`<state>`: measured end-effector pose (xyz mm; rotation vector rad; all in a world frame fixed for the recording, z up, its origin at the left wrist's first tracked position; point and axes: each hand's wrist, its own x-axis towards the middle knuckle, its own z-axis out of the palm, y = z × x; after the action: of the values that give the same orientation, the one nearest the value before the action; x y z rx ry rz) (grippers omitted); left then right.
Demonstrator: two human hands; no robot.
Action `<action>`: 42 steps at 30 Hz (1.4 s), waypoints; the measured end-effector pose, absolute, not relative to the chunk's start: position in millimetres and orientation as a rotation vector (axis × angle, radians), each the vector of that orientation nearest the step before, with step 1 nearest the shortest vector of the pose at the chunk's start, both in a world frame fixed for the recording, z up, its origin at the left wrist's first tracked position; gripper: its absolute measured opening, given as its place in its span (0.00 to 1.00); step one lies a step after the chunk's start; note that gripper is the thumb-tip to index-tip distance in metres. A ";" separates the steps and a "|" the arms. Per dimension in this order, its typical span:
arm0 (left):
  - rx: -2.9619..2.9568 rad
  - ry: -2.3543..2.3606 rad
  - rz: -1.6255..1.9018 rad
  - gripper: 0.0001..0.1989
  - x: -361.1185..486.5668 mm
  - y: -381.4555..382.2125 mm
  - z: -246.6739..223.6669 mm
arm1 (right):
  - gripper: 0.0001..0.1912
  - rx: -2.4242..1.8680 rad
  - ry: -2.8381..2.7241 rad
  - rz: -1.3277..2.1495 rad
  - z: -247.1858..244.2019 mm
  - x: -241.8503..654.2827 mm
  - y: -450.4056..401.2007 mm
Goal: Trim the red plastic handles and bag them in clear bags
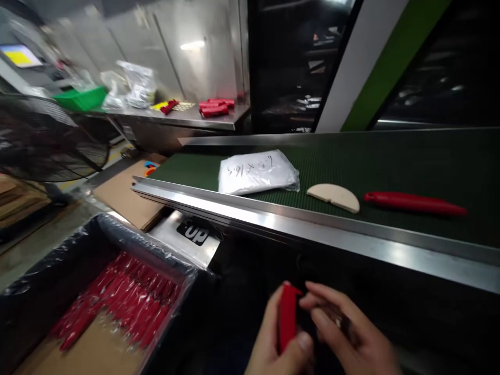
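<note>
My left hand (275,333) is wrapped round a red plastic piece (288,316), held upright with the thumb across its lower part. A small red tip juts from its top towards the other hand. Close beside it, my right hand (347,328) has its fingers curled in. Something small, brownish and shiny shows in that hand, too blurred to name. Both hands are below the near rail of the belt. On the belt lie a long red plastic piece (414,202), a cream half-moon piece (334,197) and a pack of white plastic bags (255,173) with handwriting on it.
A green conveyor belt (390,161) with a metal rail (273,219) crosses ahead. At lower left stands a black-lined box (144,234) with several bagged red pieces (133,297). A fan (47,140) is left; a metal bench (187,119) behind carries red pieces and a green bin (80,99).
</note>
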<state>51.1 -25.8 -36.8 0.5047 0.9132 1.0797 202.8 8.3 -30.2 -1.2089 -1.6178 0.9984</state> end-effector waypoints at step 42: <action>0.380 1.094 1.043 0.17 12.1 -41.9 34.3 | 0.18 -0.939 -2.317 0.207 48.5 172.5 1.3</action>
<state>12.1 -41.9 34.3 0.3805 1.0945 1.0426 172.5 1.3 48.5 -0.9389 -2.3171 0.2068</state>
